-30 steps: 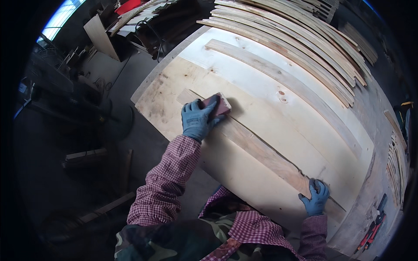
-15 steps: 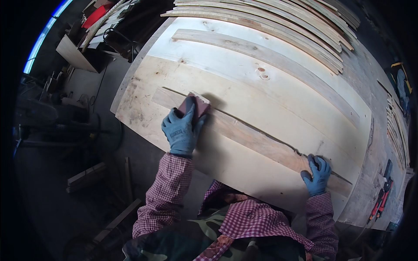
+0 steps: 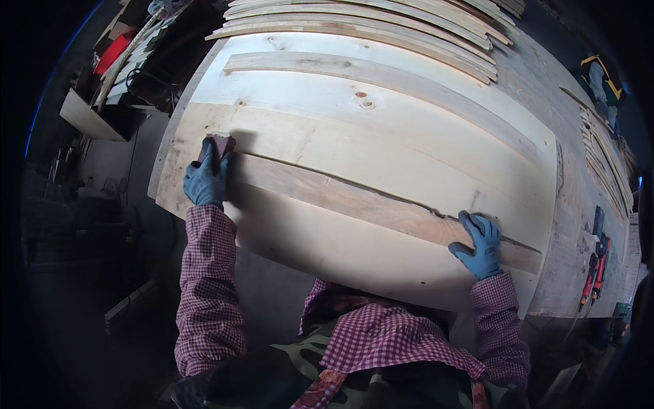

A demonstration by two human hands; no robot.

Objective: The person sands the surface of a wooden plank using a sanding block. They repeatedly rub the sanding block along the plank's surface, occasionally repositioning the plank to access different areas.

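Plank (image 3: 361,200) lies on a sheet (image 3: 306,238) toward the counter's (image 3: 578,225) near edge; the left hand (image 3: 206,180) has its fingers clamped on a block (image 3: 222,144) at the left end, while the right hand's (image 3: 483,247) span the plank toward its right end, gripping or merely pressing, I cannot tell. Rubbing with the block seems the step in hand, and the next stroke would call for even pressure. I count one block, one sheet, two hands and two planks, the second plank (image 3: 327,65) toward the far edge, where strips (image 3: 340,29) overlap too much to count.
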